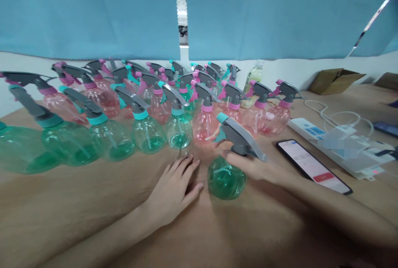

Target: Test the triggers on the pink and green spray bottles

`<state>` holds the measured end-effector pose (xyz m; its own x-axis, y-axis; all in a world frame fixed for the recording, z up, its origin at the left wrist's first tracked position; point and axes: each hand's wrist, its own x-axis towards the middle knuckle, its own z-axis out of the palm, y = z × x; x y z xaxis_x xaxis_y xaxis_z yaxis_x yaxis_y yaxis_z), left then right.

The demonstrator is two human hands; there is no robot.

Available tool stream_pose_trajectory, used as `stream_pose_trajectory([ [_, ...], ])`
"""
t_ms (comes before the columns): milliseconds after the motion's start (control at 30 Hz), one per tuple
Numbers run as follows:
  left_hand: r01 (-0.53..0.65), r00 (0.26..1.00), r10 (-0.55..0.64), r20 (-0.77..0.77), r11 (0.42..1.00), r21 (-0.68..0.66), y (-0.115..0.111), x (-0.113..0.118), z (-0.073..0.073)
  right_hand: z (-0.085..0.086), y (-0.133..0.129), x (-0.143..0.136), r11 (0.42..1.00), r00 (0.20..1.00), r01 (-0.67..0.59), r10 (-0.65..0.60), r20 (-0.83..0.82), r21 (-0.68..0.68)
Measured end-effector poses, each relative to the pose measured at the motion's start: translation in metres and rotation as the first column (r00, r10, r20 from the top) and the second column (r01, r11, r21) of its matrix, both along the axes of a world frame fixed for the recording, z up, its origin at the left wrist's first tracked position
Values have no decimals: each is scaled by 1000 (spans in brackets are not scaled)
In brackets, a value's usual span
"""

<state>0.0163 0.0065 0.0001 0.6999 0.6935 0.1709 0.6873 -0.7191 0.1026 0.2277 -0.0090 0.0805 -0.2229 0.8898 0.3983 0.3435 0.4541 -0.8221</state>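
My right hand [248, 164] is wrapped round the neck of a green spray bottle [226, 181], which has a grey trigger head and a teal nozzle pointing to the upper left. The bottle is tilted, its base at or close to the table. My left hand [177, 185] lies on the table with its fingers spread and nothing in it, just left of that bottle. Beyond it stands a row of green spray bottles [179, 131] with teal collars. Pink spray bottles [205, 123] with pink collars stand to the right and behind.
On the wooden table [149, 243], a phone [314, 166] showing a timer lies to the right, beside a white power strip [329, 147] with cables. An open cardboard box [334, 81] is at the back right. A yellowish bottle [255, 75] stands behind the pink ones.
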Motion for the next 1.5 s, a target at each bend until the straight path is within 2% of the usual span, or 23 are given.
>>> stream_pose_trajectory([
  [200, 3, 1000, -3, -4, 1000, 0, 0, 0, -1, -7, 1, 0, 1000, 1000, 17, -18, 12, 14],
  [767, 3, 1000, -4, 6, 1000, 9, 0, 0, -1, -12, 3, -2, 995, 980, -95, 95, -177, 10],
  [1500, 12, 1000, -12, -13, 1000, 2, 0, 0, -1, -6, 2, 0, 999, 998, -41, 42, -52, 16],
])
